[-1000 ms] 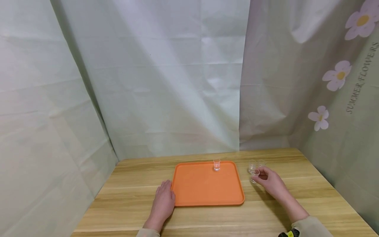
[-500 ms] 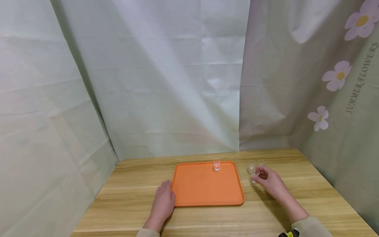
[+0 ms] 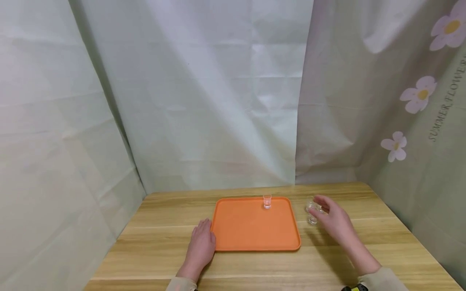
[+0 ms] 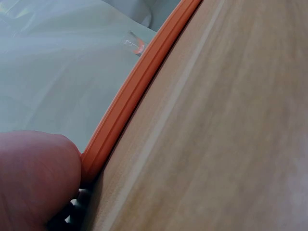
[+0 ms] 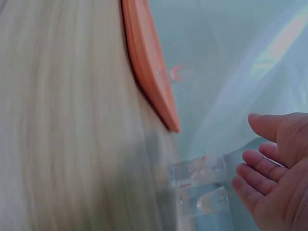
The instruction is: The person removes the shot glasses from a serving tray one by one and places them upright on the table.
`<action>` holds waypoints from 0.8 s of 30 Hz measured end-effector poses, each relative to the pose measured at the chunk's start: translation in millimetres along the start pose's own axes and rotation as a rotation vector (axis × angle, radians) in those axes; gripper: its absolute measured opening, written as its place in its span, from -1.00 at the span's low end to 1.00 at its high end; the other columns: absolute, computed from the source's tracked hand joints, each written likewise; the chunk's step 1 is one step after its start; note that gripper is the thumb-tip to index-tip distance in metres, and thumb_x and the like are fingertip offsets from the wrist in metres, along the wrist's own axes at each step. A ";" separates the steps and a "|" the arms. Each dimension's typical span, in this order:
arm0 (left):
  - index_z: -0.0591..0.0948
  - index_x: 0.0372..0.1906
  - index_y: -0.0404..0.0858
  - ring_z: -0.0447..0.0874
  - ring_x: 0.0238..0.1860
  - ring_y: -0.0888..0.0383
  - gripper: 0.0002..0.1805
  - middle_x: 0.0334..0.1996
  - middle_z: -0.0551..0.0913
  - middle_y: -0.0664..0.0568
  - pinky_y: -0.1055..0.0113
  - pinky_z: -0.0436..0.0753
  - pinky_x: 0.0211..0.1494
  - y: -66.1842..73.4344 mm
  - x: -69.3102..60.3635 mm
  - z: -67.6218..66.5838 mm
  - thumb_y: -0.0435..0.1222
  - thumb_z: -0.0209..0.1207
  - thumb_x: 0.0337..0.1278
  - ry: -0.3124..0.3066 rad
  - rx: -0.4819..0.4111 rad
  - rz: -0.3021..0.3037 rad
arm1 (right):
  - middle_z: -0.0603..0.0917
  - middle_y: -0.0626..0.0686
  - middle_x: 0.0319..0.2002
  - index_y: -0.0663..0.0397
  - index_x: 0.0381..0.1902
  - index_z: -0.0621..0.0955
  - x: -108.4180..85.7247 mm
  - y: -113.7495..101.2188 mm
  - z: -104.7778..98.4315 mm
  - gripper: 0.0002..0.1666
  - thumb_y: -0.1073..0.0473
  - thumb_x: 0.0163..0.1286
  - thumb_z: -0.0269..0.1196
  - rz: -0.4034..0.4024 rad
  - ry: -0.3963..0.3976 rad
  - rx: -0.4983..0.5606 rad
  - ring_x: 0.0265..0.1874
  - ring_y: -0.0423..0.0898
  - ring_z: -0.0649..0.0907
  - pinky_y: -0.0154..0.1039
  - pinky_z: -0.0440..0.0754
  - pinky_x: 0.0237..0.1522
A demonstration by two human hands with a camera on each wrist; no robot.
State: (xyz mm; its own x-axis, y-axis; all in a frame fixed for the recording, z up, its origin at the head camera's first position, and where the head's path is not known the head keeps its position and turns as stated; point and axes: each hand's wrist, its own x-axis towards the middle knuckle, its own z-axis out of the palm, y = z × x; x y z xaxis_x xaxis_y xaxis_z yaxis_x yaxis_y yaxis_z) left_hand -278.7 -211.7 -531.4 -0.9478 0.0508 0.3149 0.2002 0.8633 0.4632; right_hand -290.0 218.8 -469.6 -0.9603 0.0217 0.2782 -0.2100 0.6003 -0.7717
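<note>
My right hand (image 3: 335, 221) hovers just above a small cluster of clear shot glasses, fingers spread and nothing between them. The nearest shot glass (image 3: 312, 220) stands upright on the table, with another shot glass (image 3: 309, 202) behind it; a third is mostly hidden by the hand. In the right wrist view the thumb and fingers are apart from the glasses (image 5: 199, 171). My left hand (image 3: 200, 247) rests on the table against the left edge of an orange tray (image 3: 255, 228), its thumb (image 4: 38, 175) touching the rim. One shot glass (image 3: 267, 202) stands near the tray's far right corner.
The wood-grain table (image 3: 255, 271) carries the tray in its middle and the glasses to the right. Pale hanging sheets (image 3: 204, 101) close off the back and both sides, with printed flowers (image 3: 418, 94) on the right one.
My right hand has let go of the near shot glass and lifted slightly, its fingers spreading. That glass stays standing. The left hand keeps its place at the tray; the head view has shifted slightly.
</note>
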 end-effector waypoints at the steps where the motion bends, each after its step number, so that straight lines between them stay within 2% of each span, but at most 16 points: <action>1: 0.48 0.43 -0.67 0.38 0.55 -0.47 -0.50 0.44 0.51 -0.54 -0.35 0.29 0.64 0.1 0.2 0.3 -0.44 0.12 0.56 -0.001 -0.001 0.000 | 0.60 0.42 0.42 0.39 0.48 0.52 -0.3 -2.8 1.3 -0.27 0.06 0.58 0.46 -0.007 0.001 0.007 0.42 0.44 0.58 0.32 0.56 0.45; 4: 0.48 0.44 -0.67 0.38 0.55 -0.47 -0.49 0.44 0.50 -0.54 -0.35 0.28 0.65 0.5 0.7 1.0 -0.44 0.11 0.57 -0.006 -0.001 -0.004 | 0.59 0.40 0.44 0.38 0.50 0.51 0.2 -10.7 7.7 -0.28 0.11 0.56 0.47 -0.044 -0.010 0.024 0.44 0.41 0.57 0.29 0.55 0.46; 10: 0.47 0.44 -0.67 0.37 0.56 -0.48 -0.49 0.45 0.50 -0.55 -0.35 0.27 0.65 0.1 0.2 0.9 -0.45 0.11 0.56 0.003 -0.015 -0.002 | 0.53 0.40 0.50 0.38 0.56 0.45 6.9 -28.2 27.0 -0.21 0.16 0.54 0.48 -0.100 -0.085 0.093 0.51 0.40 0.49 0.28 0.46 0.54; 17: 0.49 0.39 -0.70 0.39 0.52 -0.52 -0.51 0.41 0.51 -0.58 -0.41 0.30 0.60 -6.0 -0.9 7.4 -0.44 0.07 0.54 0.050 -0.053 0.016 | 0.45 0.39 0.57 0.35 0.65 0.35 19.3 -39.9 57.0 -0.09 0.07 0.56 0.46 -0.086 -0.170 0.121 0.55 0.40 0.44 0.30 0.41 0.57; 24: 0.49 0.42 -0.68 0.37 0.55 -0.49 -0.50 0.45 0.50 -0.55 -0.36 0.27 0.65 -0.7 -1.0 1.6 -0.44 0.11 0.55 0.004 -0.029 -0.004 | 0.48 0.40 0.54 0.33 0.66 0.35 29.2 -36.9 80.2 -0.10 0.12 0.55 0.47 -0.055 -0.181 0.151 0.53 0.39 0.47 0.30 0.42 0.56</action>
State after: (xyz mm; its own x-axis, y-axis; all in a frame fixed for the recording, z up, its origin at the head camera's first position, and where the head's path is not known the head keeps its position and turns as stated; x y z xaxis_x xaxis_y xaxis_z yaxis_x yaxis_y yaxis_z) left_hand -278.3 -211.6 -533.3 -0.9475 0.0453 0.3164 0.2036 0.8487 0.4880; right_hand -324.9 133.2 -478.9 -0.9611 -0.1591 0.2256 -0.2747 0.4698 -0.8389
